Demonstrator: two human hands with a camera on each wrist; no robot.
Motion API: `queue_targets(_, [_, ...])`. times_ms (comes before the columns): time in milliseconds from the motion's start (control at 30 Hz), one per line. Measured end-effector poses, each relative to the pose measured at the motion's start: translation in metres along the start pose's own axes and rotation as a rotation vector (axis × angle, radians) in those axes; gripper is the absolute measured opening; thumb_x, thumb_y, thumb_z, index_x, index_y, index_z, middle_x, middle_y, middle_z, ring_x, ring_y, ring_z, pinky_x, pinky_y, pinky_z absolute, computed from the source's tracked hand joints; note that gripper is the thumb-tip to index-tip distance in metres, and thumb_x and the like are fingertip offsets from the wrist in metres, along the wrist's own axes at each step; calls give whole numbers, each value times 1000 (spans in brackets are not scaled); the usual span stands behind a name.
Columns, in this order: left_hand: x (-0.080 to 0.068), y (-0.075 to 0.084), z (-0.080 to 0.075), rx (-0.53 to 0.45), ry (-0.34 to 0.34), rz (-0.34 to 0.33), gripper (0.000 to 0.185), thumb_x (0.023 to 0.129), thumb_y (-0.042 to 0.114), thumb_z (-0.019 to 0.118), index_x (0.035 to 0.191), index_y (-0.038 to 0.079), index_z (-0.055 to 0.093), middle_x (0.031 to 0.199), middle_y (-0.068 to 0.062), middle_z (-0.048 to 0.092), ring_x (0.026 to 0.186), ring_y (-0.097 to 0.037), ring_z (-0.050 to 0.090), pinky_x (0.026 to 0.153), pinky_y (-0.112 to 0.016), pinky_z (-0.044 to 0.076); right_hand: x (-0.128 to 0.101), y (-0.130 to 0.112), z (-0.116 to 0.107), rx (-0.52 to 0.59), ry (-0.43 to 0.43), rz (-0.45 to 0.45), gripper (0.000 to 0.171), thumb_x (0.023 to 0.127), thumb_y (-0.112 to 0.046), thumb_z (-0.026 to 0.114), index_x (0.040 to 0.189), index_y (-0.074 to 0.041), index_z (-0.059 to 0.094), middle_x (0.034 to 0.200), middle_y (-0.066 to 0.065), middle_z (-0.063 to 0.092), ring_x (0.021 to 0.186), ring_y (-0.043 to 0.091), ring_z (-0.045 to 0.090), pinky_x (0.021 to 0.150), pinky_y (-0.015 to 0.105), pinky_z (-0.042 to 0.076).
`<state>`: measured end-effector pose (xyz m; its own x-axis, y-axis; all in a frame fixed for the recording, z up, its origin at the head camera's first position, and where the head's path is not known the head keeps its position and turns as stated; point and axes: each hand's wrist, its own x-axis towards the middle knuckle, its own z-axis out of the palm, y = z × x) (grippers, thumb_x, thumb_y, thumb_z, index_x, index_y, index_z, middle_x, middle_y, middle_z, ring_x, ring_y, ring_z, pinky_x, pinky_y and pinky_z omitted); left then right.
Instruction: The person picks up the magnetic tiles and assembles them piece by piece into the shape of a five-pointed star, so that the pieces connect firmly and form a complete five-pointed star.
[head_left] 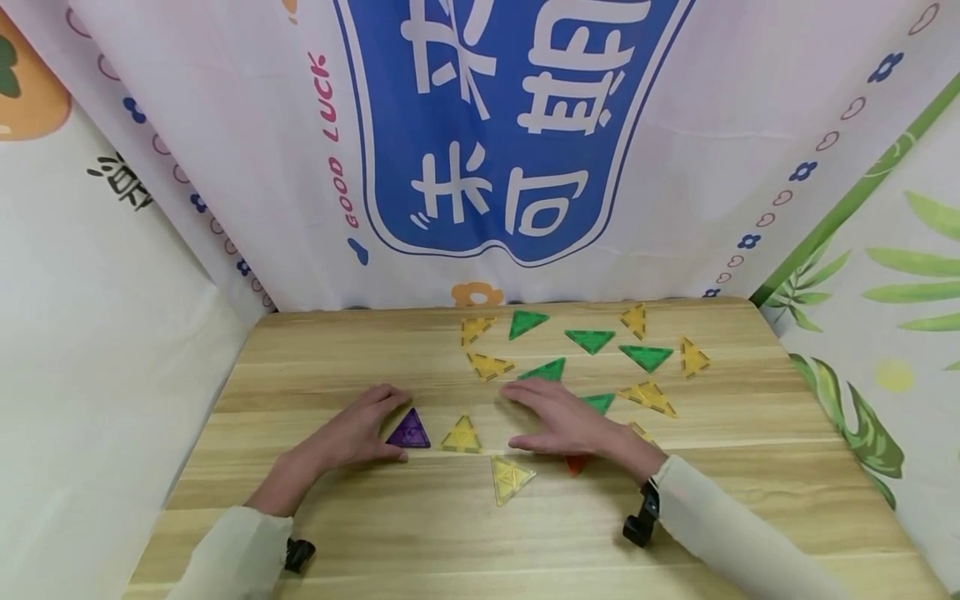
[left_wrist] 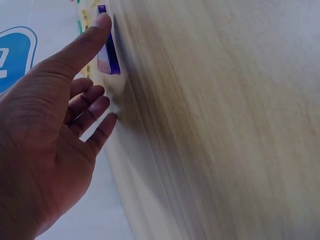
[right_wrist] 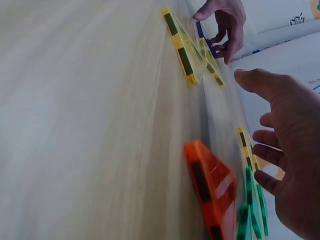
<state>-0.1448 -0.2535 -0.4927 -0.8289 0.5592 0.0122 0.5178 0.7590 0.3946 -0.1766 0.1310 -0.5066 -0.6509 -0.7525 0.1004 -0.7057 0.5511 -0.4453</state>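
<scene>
A purple triangle tile (head_left: 409,430) lies flat on the table between the spread thumb and fingers of my left hand (head_left: 352,429). In the left wrist view the thumb overlaps the purple tile's edge. Just right of it lies a yellow triangle tile (head_left: 461,437), with another yellow triangle tile (head_left: 512,479) nearer the front. My right hand (head_left: 566,421) hovers with relaxed, parted fingers and holds nothing. Beneath its wrist, a red-orange tile (right_wrist: 212,187) is mostly hidden in the head view. Green tiles (head_left: 546,370) show behind the right hand.
Several green tiles (head_left: 590,340) and amber-yellow triangle tiles (head_left: 648,397) lie scattered over the back right of the wooden table (head_left: 337,542). A printed white cloth (head_left: 300,250) hangs along the table's back edge. Both wrists wear black straps with small devices.
</scene>
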Motion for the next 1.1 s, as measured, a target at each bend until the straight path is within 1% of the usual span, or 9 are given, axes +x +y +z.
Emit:
queue_targets(133, [3,-2,1,-26,-30,-4,85,80,33,96,147,-3,57,132,-15,61,122,-34,62,103,-52,54,15,-5,7,76,-48,10,80,94,-47,79,158,-9,50,162,8,49,151,29,42,124,48,36])
queue_targets(267, [8,-4,1,-54,-64,-14,81,81,30,95,146,0,59,130,-12,62,119,-30,63,102,-50,55,27,-9,14,96,-65,-8,76,93,-45,81,155,-10,54,160,5,52,150,26,44,125,45,36])
queue_targets(333, [10,-4,0,-63,-75,0,77,81,28,95,144,0,61,128,-11,63,116,-26,64,100,-48,56,32,-11,17,94,-64,-19,74,92,-45,82,153,-11,57,158,4,54,149,25,45,125,45,35])
queue_targets(467, [14,-4,-2,-72,-100,30,70,82,26,95,140,0,65,124,-9,64,108,-20,64,94,-42,57,40,-16,22,113,-69,-59,72,90,-43,85,149,-10,61,153,5,58,146,26,49,124,46,35])
queue_targets(633, [17,-3,-3,-74,-129,35,69,82,26,94,140,1,66,124,-8,64,104,-16,63,90,-36,58,47,-20,25,123,-87,-105,68,89,-39,86,145,-8,64,149,7,61,142,25,52,123,43,38])
queue_targets(700, [18,-3,-4,-79,-132,48,68,83,24,94,139,0,66,122,-8,64,103,-16,63,88,-35,58,48,-20,26,123,-88,-116,65,89,-37,86,143,-8,65,147,6,63,141,25,53,122,42,39])
queue_targets(867, [21,-1,-6,-105,-156,54,65,82,19,94,138,-1,66,120,-8,63,101,-16,64,85,-31,58,52,-19,27,116,-85,-124,60,89,-35,86,140,-9,67,144,5,64,139,23,54,122,40,40])
queue_targets(933, [22,0,-8,-103,-170,50,65,83,18,94,139,0,67,120,-8,63,101,-17,64,85,-30,58,54,-19,27,110,-81,-129,60,88,-33,85,140,-9,67,144,5,64,139,23,55,121,40,41])
queue_targets(1100, [26,0,-9,-85,-186,81,64,83,18,93,139,0,67,123,-9,64,104,-20,66,87,-32,59,60,-17,27,101,-86,-148,60,87,-29,84,140,-7,68,145,6,64,139,23,55,120,39,42])
